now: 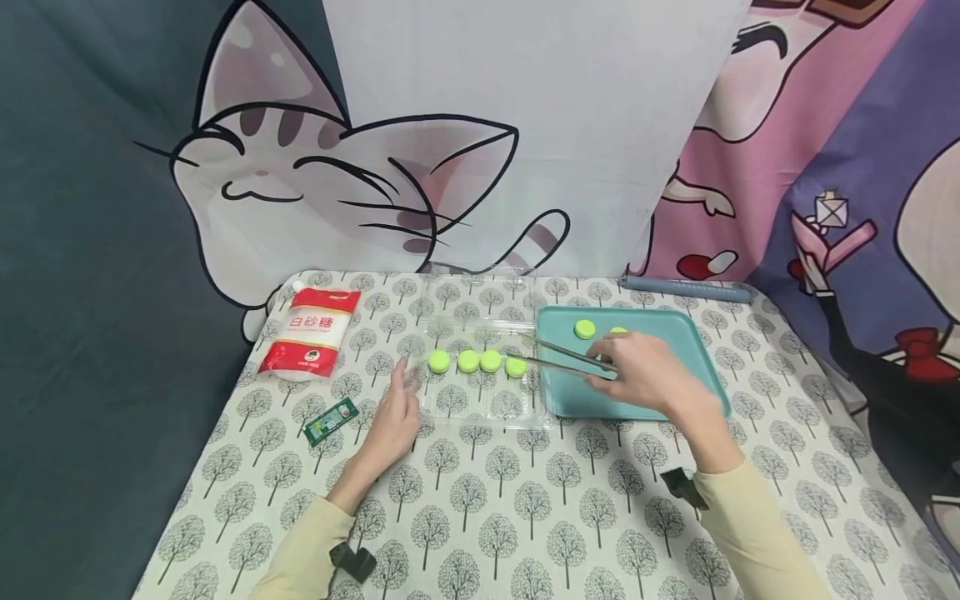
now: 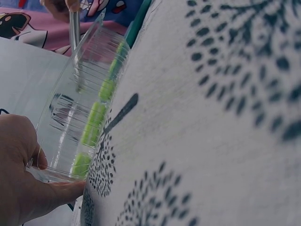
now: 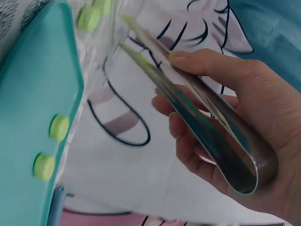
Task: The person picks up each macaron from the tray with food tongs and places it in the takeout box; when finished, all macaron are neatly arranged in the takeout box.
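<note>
Four green macarons (image 1: 468,361) in the clear box (image 1: 450,400), two on the tray (image 1: 585,400)

Seen from the head camera, the clear box sits on the table (image 1: 480,542), its lid (image 1: 476,293) folded back at twelve o'clock, the four macarons in a row across it. At its nine o'clock edge the left hand (image 1: 397,412) pinches the end wall between thumb and fingers. From three o'clock comes the right hand (image 1: 645,371), thumb and fingers curled round metal tongs (image 3: 193,122). Their tips stand apart, pointing towards nine o'clock, close by the row's rightmost macaron (whether they touch it, I cannot tell). The tray lies just beside the box at three o'clock; its two macarons sit near the far edge, one partly behind the right hand. From the box, a red and white bag (image 1: 310,333) lies between nine and ten o'clock, a small green packet (image 1: 330,421) between eight and nine, a blue rod (image 1: 686,289) between two and three.
</note>
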`<state>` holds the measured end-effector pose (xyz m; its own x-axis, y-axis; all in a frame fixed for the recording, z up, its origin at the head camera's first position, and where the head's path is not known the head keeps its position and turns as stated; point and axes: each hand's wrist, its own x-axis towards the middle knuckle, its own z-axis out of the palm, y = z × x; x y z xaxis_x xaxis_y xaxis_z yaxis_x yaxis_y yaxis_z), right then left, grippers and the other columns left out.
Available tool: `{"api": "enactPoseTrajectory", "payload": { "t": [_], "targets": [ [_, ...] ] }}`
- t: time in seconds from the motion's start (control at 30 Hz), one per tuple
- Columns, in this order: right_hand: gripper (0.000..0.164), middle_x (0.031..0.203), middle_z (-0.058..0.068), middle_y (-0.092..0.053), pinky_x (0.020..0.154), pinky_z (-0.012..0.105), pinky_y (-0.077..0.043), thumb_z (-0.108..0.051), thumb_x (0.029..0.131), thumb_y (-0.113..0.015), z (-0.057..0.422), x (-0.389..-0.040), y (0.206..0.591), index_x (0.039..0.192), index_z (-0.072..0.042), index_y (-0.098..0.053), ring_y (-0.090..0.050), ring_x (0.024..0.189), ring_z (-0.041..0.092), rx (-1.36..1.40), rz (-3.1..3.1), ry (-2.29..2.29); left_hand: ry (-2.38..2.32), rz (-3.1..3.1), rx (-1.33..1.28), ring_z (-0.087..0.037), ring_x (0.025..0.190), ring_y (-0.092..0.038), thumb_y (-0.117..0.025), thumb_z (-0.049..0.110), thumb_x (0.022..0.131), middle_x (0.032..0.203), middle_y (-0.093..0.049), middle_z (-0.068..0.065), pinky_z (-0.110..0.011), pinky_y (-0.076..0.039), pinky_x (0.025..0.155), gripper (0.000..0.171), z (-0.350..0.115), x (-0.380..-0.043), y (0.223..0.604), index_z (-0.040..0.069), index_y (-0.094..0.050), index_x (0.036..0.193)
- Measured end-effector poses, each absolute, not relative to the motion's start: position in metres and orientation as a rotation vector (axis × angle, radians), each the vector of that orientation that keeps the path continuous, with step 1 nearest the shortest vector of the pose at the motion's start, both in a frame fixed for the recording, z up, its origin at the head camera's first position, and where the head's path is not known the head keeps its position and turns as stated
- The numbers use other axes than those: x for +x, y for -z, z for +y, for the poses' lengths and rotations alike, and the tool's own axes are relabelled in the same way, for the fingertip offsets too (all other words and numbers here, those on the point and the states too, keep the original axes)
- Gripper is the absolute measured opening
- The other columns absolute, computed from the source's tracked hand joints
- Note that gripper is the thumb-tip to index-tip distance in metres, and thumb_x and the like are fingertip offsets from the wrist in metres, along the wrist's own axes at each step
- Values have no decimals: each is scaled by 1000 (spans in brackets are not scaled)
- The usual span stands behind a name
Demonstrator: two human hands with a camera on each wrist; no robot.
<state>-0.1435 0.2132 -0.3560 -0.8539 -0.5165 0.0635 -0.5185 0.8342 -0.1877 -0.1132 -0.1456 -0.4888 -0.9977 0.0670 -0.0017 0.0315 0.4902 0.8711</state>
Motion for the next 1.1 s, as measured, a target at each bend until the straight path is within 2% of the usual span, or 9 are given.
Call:
{"api": "enactPoseTrajectory", "payload": {
  "t": [0.23,0.6,0.83,1.1],
  "targets": [
    [34,91,9,-76,71,43,-62,-21,82,-82,243,-141,368,109,-2,-75,-70,78,22,783,-2859,-415,-1552,2673,69,-41,143,-44,-35,7,105,161,-33,-25,-55,-30,123,65,-147,-113,488,2,-4,162],
    [32,90,13,-75,64,46,-60,-18,78,-83,278,-136,388,104,-1,-75,-70,76,27,643,-2732,-459,-1565,2653,66,-41,144,-43,-36,6,105,162,-32,-23,-54,-31,123,66,-146,-112,488,3,-3,162],
    [37,98,20,-75,71,54,-60,-20,82,-81,299,-133,395,111,0,-73,-70,81,33,500,-2808,-493,-1556,2670,76,-41,143,-44,-36,5,104,161,-33,-24,-55,-31,122,66,-146,-113,489,1,-5,161],
    [40,95,21,-74,70,55,-57,-22,82,-82,323,-128,407,112,3,-71,-68,79,32,383,-2847,-530,-1561,2664,86,-41,144,-43,-37,6,105,162,-32,-24,-55,-31,122,66,-146,-113,489,2,-4,162]
  ]
}}
